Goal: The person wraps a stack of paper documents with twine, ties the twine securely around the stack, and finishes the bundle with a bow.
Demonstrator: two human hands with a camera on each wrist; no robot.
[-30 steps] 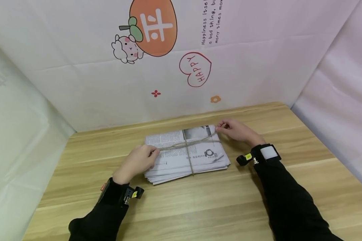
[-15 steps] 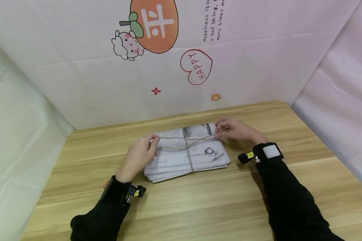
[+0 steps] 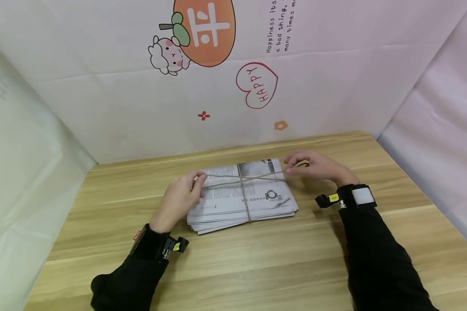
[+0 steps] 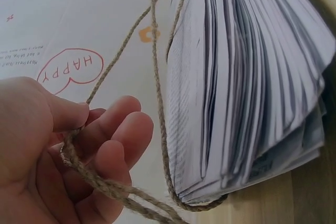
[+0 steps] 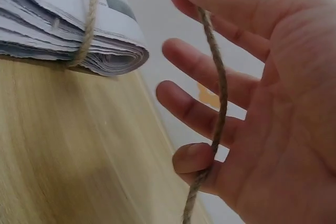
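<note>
A folded stack of newspapers [image 3: 218, 209] lies on the table, with brown twine [image 3: 246, 203] wrapped round it both ways. At its left side my left hand [image 3: 179, 196] pinches a strand between thumb and forefinger. In the left wrist view, more twine [image 4: 118, 192] runs in a loop past the curled lower fingers [image 4: 128, 135]. Beyond the stack's far right corner, my right hand [image 3: 315, 166] pinches the other end between thumb and forefinger. That end [image 5: 220, 93] trails down across the palm in the right wrist view, the other fingers spread. Two strands cross over the top sheet.
The wood-grain table [image 3: 233, 268] extends around the stack on all sides. A white printed cloth [image 3: 140, 116] hangs behind its far edge, with more cloth [image 3: 432, 138] at the right and left. Small cameras [image 3: 324, 201] sit on both wrists.
My left hand has moved slightly away from the body, and the right hand has shifted a little to the right. The strands, close together before, now spread apart at the left.
</note>
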